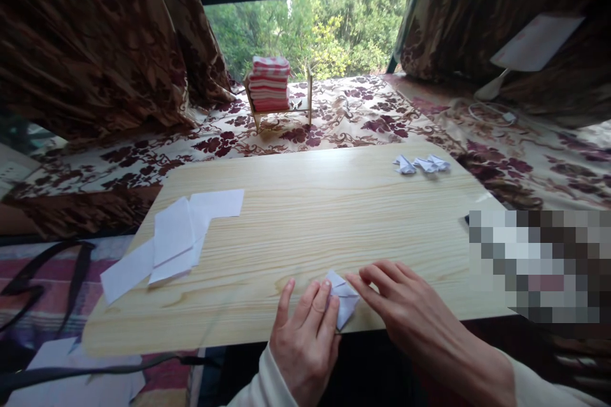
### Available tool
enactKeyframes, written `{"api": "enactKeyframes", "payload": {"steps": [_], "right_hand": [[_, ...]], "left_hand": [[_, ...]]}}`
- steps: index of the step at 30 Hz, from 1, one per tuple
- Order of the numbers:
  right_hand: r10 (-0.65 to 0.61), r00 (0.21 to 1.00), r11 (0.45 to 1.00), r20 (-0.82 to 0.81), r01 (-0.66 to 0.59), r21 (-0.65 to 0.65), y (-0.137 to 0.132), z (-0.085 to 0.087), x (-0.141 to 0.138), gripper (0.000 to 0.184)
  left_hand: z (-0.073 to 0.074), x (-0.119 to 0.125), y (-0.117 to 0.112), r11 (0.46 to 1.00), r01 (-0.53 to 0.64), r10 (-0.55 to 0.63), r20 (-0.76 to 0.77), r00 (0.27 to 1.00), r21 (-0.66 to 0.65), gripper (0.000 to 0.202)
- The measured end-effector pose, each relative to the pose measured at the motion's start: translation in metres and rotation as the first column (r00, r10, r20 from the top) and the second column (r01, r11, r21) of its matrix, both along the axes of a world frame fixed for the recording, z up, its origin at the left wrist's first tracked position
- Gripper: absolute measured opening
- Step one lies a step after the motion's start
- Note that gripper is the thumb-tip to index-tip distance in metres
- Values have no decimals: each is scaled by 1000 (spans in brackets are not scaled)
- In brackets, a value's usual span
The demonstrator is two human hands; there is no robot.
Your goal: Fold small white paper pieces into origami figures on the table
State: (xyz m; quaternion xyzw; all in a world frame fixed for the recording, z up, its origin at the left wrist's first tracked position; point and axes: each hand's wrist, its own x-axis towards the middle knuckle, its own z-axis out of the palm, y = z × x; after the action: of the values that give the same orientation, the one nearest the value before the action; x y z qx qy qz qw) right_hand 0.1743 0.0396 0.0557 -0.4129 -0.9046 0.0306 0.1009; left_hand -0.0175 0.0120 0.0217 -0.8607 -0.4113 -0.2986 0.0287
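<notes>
A small folded white paper piece lies at the near edge of the light wooden table. My left hand rests on its left side, fingers stretched flat and pressing down on it. My right hand lies to its right, the index fingertip touching the paper's upper edge, fingers extended and close together.
Loose white paper sheets lie on the table's left part. Small folded paper figures sit at the far right. A stack of red-and-white cloths on a small wooden rack stands by the window. A blurred patch covers the right edge.
</notes>
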Motion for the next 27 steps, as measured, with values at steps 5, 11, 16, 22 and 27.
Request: {"api": "enactKeyframes", "payload": {"steps": [5,11,16,22,27], "right_hand": [[23,1000,1000,-18,-23,-4,-6,-11,-11,39],[35,999,999,-24,-35,5,-5,-15,-8,38],[31,999,999,-20,-31,-21,0,-12,-8,39],[-67,993,989,-101,53,-138,2,3,2,41],[37,987,988,-159,-59,-141,-24,-2,4,49]], "left_hand": [[2,-3,3,999,36,-36,49,998,-16,31],[6,-18,5,994,81,-77,57,995,-79,29],[7,-25,9,989,117,-113,46,993,-95,28],[1,-25,7,993,103,-102,27,994,-61,34],[1,-13,-6,999,20,-19,31,999,-31,27]]}}
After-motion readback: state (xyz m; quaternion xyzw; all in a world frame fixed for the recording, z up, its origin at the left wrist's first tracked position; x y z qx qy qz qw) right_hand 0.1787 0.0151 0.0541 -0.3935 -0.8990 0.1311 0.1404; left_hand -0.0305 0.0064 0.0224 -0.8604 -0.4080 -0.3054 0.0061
